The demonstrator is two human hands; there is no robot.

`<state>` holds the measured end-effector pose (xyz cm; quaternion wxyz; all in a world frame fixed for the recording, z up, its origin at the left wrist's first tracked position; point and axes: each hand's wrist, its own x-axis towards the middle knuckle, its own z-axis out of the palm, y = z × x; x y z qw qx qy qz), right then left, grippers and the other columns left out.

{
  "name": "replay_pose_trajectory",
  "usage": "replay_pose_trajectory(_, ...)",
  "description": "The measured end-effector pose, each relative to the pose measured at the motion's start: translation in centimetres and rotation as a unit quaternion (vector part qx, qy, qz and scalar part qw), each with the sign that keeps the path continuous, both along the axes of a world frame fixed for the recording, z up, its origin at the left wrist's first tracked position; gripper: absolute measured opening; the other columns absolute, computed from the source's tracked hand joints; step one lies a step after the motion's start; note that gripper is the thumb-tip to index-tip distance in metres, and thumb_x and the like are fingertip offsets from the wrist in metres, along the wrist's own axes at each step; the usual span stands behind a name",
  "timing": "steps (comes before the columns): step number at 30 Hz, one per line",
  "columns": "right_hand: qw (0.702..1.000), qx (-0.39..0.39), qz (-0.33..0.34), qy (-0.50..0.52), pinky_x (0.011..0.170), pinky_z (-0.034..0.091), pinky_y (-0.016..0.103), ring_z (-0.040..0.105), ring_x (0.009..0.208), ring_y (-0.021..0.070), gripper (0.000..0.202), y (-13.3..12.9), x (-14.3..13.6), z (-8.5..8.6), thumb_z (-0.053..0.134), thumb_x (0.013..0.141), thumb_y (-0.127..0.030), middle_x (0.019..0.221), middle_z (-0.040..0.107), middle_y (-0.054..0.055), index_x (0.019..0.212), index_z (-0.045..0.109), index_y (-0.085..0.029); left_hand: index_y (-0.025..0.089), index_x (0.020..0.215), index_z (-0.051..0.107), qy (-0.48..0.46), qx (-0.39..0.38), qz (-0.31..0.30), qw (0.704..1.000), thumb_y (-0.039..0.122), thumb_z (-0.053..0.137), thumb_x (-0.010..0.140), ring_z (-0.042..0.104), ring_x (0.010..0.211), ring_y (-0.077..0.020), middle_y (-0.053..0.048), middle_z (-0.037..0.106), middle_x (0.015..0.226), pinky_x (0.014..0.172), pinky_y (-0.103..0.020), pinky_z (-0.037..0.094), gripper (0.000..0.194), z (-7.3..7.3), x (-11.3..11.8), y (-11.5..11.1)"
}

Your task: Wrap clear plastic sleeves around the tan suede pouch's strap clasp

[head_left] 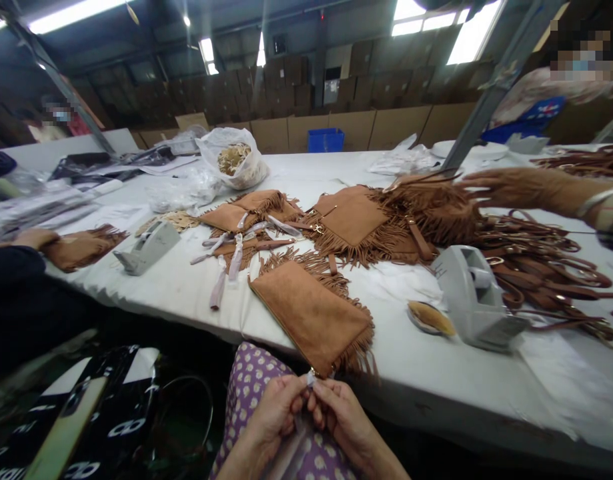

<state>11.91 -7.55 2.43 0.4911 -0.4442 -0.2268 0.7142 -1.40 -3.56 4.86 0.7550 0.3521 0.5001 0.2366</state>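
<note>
A brown suede pouch (311,310) with fringe along its edge lies at the front of the table, one corner toward me. Metal hardware at that corner joins a strip in translucent plastic wrap (310,380). My left hand (279,403) and my right hand (339,407) are both closed on this wrap, fingertips pinched together just below the corner. The wrap's lower end hangs between my wrists over a purple patterned cloth (256,373). What lies inside the wrap is partly hidden by my fingers. Behind the pouch are several plastic-wrapped tassels (219,283) on brown fringed pieces.
Tape dispensers stand to the right (479,300) and left (149,247). More fringed bags (353,217) and brown straps (551,267) cover the table's far middle and right. A co-worker's hand (506,187) reaches in from the right; another co-worker's hand (36,239) holds a pouch at left.
</note>
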Motion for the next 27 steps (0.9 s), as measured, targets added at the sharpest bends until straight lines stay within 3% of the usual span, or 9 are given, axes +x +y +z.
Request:
replay_pose_trajectory(7, 0.996, -0.054, -0.063, -0.040, 0.037, 0.014, 0.022, 0.025, 0.030, 0.0029, 0.042, 0.5, -0.7, -0.2, 0.066, 0.069, -0.045, 0.033, 0.036, -0.007, 0.044, 0.049, -0.016, 0.015, 0.052, 0.048, 0.083, 0.170, 0.022, 0.982, 0.070, 0.063, 0.063, 0.033, 0.045, -0.0058, 0.006, 0.041, 0.046, 0.045, -0.021, 0.024, 0.058, -1.2, 0.8, -0.6)
replay_pose_trajectory(12, 0.990, -0.084, -0.083, -0.072, 0.034, 0.012, 0.022, 0.023, 0.027, 0.0030, 0.030, 0.5, -1.4, -0.3, 0.060, 0.065, -0.034, 0.031, 0.037, -0.006, 0.043, 0.050, -0.017, 0.019, 0.059, 0.046, 0.068, 0.084, -0.005, 0.994, 0.076, 0.059, 0.061, 0.023, 0.032, -0.0041, 0.010, 0.034, 0.043, 0.034, -0.021, 0.014, 0.058, -1.8, 0.4, -1.4)
replay_pose_trajectory(17, 0.987, -0.056, -0.010, -0.150, 0.034, 0.019, 0.021, 0.031, 0.028, 0.0053, 0.036, -0.3, -0.4, 0.5, 0.058, 0.071, -0.041, 0.033, 0.044, -0.003, 0.046, 0.055, -0.016, 0.016, 0.053, 0.053, 0.090, 0.135, 0.002, 0.987, 0.074, 0.065, 0.055, 0.033, 0.039, -0.0071, 0.007, 0.039, 0.042, 0.039, -0.021, 0.028, 0.059, -2.4, -0.1, -1.4)
replay_pose_trajectory(19, 0.972, -0.030, 0.003, -0.232, 0.036, 0.022, 0.022, 0.036, 0.031, 0.0061, 0.041, -1.0, 2.5, 2.0, 0.059, 0.073, -0.049, 0.040, 0.052, -0.001, 0.050, 0.058, -0.015, 0.016, 0.052, 0.056, 0.105, 0.159, 0.009, 0.982, 0.075, 0.065, 0.054, 0.041, 0.045, -0.0101, 0.004, 0.044, 0.044, 0.044, -0.022, 0.035, 0.059, -2.5, -0.1, -1.4)
replay_pose_trajectory(21, 0.935, -0.008, -0.088, -0.343, 0.039, 0.026, 0.023, 0.038, 0.035, 0.0071, 0.045, -1.8, 7.6, 4.3, 0.059, 0.074, -0.054, 0.044, 0.054, 0.000, 0.053, 0.061, -0.014, 0.015, 0.055, 0.061, 0.115, 0.174, 0.016, 0.978, 0.075, 0.065, 0.054, 0.047, 0.051, -0.0133, 0.001, 0.051, 0.048, 0.049, -0.023, 0.040, 0.060, -2.4, -0.2, -1.4)
replay_pose_trajectory(22, 0.903, 0.001, -0.170, -0.394, 0.043, 0.030, 0.024, 0.041, 0.039, 0.0086, 0.045, -2.2, 10.9, 5.5, 0.059, 0.074, -0.056, 0.045, 0.055, 0.000, 0.059, 0.064, -0.014, 0.015, 0.057, 0.063, 0.119, 0.180, 0.017, 0.976, 0.076, 0.064, 0.054, 0.050, 0.054, -0.0146, 0.000, 0.055, 0.051, 0.052, -0.024, 0.042, 0.061, -2.3, -0.1, -1.4)
replay_pose_trajectory(24, 0.810, 0.024, -0.348, -0.472, 0.052, 0.038, 0.027, 0.050, 0.054, 0.0142, 0.046, -2.6, 17.9, 7.8, 0.060, 0.072, -0.058, 0.057, 0.061, 0.003, 0.075, 0.069, -0.013, 0.015, 0.058, 0.064, 0.127, 0.190, 0.012, 0.973, 0.077, 0.063, 0.053, 0.052, 0.055, -0.0156, -0.001, 0.057, 0.053, 0.053, -0.024, 0.044, 0.062, -2.0, -0.1, -1.5)
replay_pose_trajectory(26, 0.722, 0.014, -0.449, -0.526, 0.070, 0.044, 0.031, 0.058, 0.080, 0.0215, 0.048, -2.6, 24.4, 9.6, 0.058, 0.072, -0.057, 0.086, 0.070, 0.009, 0.090, 0.069, -0.013, 0.016, 0.056, 0.064, 0.133, 0.194, 0.007, 0.972, 0.078, 0.063, 0.053, 0.051, 0.054, -0.0157, -0.002, 0.057, 0.052, 0.053, -0.025, 0.044, 0.063, -1.9, -0.1, -1.6)
replay_pose_trajectory(27, 0.706, -0.014, -0.453, -0.545, 0.079, 0.043, 0.033, 0.057, 0.092, 0.0243, 0.050, -2.4, 27.0, 10.2, 0.057, 0.071, -0.056, 0.098, 0.069, 0.011, 0.096, 0.068, -0.014, 0.016, 0.056, 0.064, 0.133, 0.194, 0.007, 0.972, 0.079, 0.062, 0.052, 0.052, 0.054, -0.0159, -0.002, 0.057, 0.052, 0.053, -0.025, 0.045, 0.063, -1.9, -0.1, -1.6)
